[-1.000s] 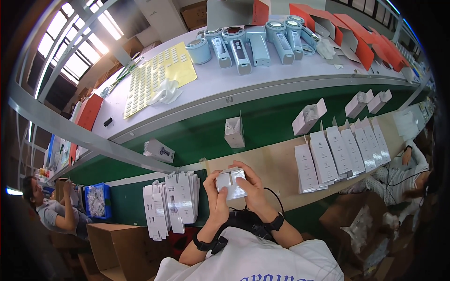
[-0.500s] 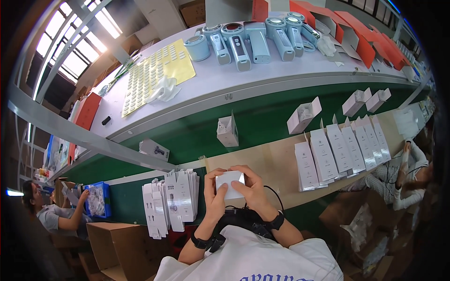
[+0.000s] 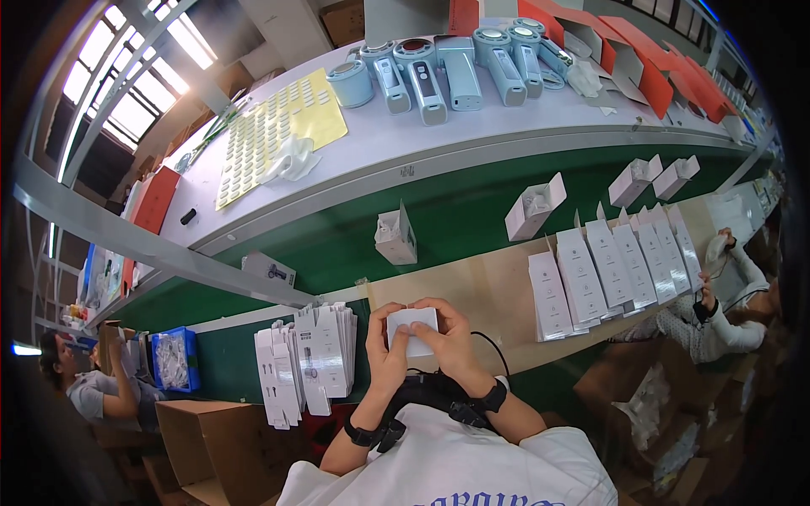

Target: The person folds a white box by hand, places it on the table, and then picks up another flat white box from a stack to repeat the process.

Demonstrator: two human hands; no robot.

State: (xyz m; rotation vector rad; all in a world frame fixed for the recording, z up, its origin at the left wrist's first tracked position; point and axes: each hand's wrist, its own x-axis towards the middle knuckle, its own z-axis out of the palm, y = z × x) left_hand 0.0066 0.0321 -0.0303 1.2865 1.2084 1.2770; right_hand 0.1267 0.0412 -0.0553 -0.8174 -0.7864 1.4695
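Note:
My left hand (image 3: 387,356) and my right hand (image 3: 456,347) are closed on the two sides of a small white rectangular piece (image 3: 415,320). Both thumbs press on its top face, and the fingers wrap round its sides and far edge. Whether it is a small box or folded paper, I cannot tell. It is held above the near edge of the tan worktop (image 3: 472,287). To the left of my left hand lies a stack of flattened white cartons (image 3: 327,358). Further off to the right, a row of white boxes (image 3: 582,278) stands on the worktop.
Beyond the worktop stand open white boxes, one (image 3: 396,240) straight ahead. A raised shelf (image 3: 456,148) carries light-blue handheld devices (image 3: 422,84) and a yellow sticker sheet (image 3: 321,122). One co-worker (image 3: 110,396) sits left by a blue bin (image 3: 196,358), another (image 3: 734,312) right. Brown cartons (image 3: 202,447) stand below.
My thumbs have shifted closer together on the white piece. The co-worker at the right has moved both hands, and the left co-worker's arm has drawn back from the blue bin.

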